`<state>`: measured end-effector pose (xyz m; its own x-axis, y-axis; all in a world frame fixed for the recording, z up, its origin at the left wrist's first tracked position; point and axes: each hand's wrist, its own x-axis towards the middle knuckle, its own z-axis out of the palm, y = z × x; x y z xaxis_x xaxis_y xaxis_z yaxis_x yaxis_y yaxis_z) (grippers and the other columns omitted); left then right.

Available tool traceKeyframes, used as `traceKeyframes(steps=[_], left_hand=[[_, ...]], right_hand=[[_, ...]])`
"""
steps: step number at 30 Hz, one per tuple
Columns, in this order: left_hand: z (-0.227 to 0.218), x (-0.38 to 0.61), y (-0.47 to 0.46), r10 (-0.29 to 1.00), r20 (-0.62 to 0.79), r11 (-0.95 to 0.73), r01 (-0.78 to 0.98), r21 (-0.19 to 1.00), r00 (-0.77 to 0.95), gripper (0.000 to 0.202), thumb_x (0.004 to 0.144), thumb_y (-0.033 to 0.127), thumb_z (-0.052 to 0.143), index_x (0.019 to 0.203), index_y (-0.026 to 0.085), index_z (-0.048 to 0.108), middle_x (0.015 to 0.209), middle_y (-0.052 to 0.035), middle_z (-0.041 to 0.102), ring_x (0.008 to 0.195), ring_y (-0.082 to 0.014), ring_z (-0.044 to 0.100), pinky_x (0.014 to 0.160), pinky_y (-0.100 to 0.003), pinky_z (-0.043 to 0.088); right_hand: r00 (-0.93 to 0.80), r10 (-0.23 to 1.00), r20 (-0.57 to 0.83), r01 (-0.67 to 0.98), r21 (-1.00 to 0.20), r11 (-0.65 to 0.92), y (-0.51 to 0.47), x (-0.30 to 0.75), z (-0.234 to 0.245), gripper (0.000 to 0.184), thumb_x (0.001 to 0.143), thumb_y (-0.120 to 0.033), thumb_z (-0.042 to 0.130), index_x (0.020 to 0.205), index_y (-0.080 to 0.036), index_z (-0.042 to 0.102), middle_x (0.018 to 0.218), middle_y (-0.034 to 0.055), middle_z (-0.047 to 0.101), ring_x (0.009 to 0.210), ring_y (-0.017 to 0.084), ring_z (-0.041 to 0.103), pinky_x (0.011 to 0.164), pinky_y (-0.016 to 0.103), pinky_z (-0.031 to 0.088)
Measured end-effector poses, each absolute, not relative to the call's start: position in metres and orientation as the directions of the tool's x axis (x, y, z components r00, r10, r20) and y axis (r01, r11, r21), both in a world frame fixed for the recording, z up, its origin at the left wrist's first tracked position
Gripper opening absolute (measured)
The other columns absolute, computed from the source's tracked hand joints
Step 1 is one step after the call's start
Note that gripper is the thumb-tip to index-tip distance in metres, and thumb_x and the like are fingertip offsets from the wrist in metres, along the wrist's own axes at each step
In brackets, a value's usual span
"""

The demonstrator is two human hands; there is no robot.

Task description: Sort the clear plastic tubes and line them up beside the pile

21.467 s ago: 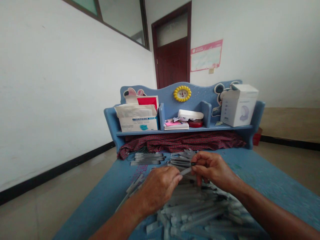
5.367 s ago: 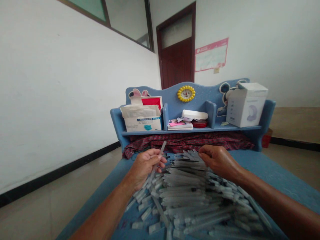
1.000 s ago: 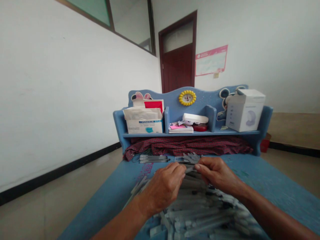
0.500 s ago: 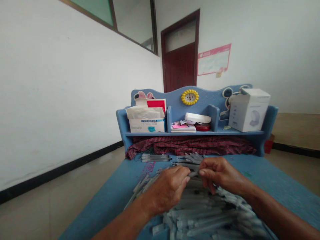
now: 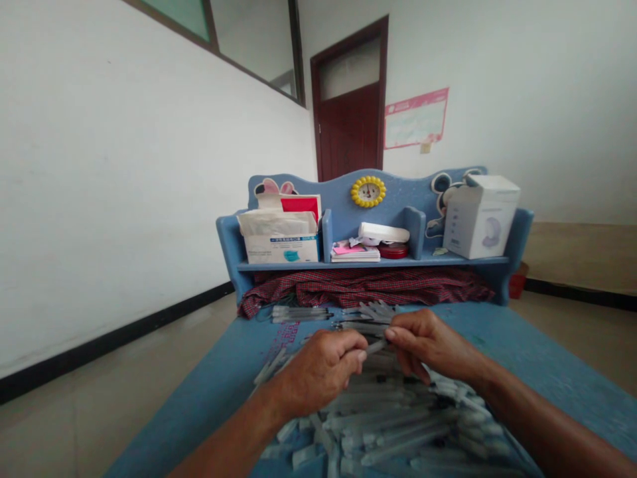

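Note:
Between my two hands a pale, translucent pen [image 5: 377,347] is held over the pile, slightly tilted. My left hand [image 5: 326,368] pinches its left end, fingers closed. Its right end sits between the thumb and fingertips of my right hand [image 5: 423,345], also closed. Under and in front of both hands lies a heap of similar frosted pens [image 5: 393,425], some with dark tips. Beyond them, a neat bundle of pens [image 5: 301,313] rests to the left, and a looser group [image 5: 375,311] lies behind the hands. My fingers hide both pen ends.
A blue desk [image 5: 199,392] carries everything. At its back stands a shelf [image 5: 279,267] holding a mask box [image 5: 283,249], papers [image 5: 354,254], a red round tin [image 5: 393,251] and a white box [image 5: 480,219]. A checked cloth [image 5: 368,287] is bunched beneath the shelf.
The whole view has shifted, so the desk and shelf appear a little further left. Both hands keep their pinch on the pen, and slightly more of it shows between them.

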<state>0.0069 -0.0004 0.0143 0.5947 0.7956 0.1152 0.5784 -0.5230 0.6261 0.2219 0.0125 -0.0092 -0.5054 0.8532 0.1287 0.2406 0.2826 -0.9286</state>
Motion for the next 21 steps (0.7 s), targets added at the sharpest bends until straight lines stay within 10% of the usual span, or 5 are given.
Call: traceKeyframes(steps=[21], left_hand=[[0.0164,0.0094,0.0005,0.783,0.204,-0.592,0.603,0.535,0.588,0.019,0.084,0.021,0.042,0.075,0.017,0.059,0.061,0.0031,0.055,0.062,-0.0115,0.052,0.057,-0.020,0.038]], right_hand=[[-0.476,0.874,0.096,0.248,-0.939,0.239,0.0122,0.2158,-0.0076,0.041,0.079,-0.057,0.052,0.082,-0.017,0.049,0.050,-0.0047,0.056,0.029,0.007,0.046,0.029,0.015,0.028]])
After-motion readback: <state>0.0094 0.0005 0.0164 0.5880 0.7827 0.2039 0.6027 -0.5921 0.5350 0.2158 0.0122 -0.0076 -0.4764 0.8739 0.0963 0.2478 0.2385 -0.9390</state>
